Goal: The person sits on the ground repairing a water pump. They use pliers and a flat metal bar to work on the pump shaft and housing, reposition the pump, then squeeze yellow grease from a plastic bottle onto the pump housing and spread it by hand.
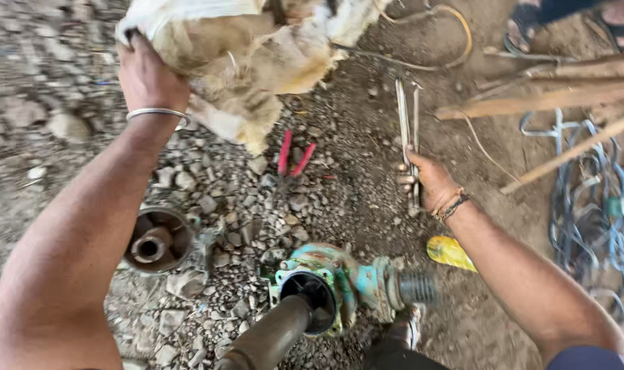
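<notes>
Frayed white sack (243,62) hung gripped in the left hand (147,75) above the gravel; the right hand (428,181) was closed on thin metal rods (408,130) lying on the ground; dangling cloth could snag the red pliers (293,156), or grit might fall into the green pump (326,288) opening

Single head view — worn on the person's head, facing steeply down at gravel ground (312,199), close in. Both forearms enter from the bottom edge, reaching away from the lens — frame top is farthest from the person. No second view to overlap.
</notes>
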Available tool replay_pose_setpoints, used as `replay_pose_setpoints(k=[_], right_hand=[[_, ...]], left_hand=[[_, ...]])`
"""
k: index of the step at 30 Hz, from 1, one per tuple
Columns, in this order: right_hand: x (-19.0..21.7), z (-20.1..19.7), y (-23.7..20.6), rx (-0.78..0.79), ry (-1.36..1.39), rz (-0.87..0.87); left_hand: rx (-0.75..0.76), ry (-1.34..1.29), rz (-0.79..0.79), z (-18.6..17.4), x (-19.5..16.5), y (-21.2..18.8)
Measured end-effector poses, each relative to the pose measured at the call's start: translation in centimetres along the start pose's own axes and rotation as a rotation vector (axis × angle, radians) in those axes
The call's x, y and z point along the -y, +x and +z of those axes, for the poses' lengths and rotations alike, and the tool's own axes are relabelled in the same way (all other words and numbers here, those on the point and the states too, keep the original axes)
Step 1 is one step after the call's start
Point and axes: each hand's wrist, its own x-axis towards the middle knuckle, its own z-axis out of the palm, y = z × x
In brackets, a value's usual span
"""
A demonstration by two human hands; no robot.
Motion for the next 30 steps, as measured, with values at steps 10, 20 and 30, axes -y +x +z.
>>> replay_pose_setpoints(k=[10, 20, 30], right_hand=[[4.8, 29.3, 0.4, 0.057, -0.615, -0.358], [-0.9, 40.8, 1.3, 0.243, -1.150, -0.768], [0.7, 42.7, 0.7, 0.308, -1.553, -0.812]], left_hand=[[0.285, -0.533, -0.629, -6.5, 3.4, -5.1], [0.373, -0.330, -0.310, -14.3, 6.7, -11.9], [0.433, -0.338, -0.042, -13.6, 6.4, -16.4]])
